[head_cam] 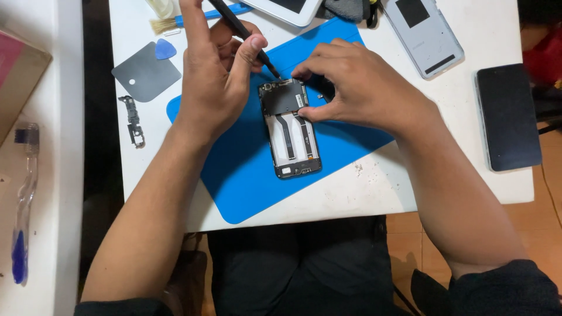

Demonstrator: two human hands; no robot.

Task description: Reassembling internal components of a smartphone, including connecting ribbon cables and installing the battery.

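Now, from the head camera, we see our left hand (pixel 213 70) closed around a black screwdriver (pixel 243 32), its tip at the opened phone (pixel 290 129) on the blue mat (pixel 246 169). Our right hand (pixel 366 88) pinches the phone's upper edge with curled fingers.

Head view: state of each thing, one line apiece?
Opened black smartphone: back off, internals exposed, flat on blue silicone mat.
Black screwdriver: in left hand, tip at phone's top edge.
Right hand: steadying phone's top.
Grey back cover: detached, inside up.
Black phone: screen dark.
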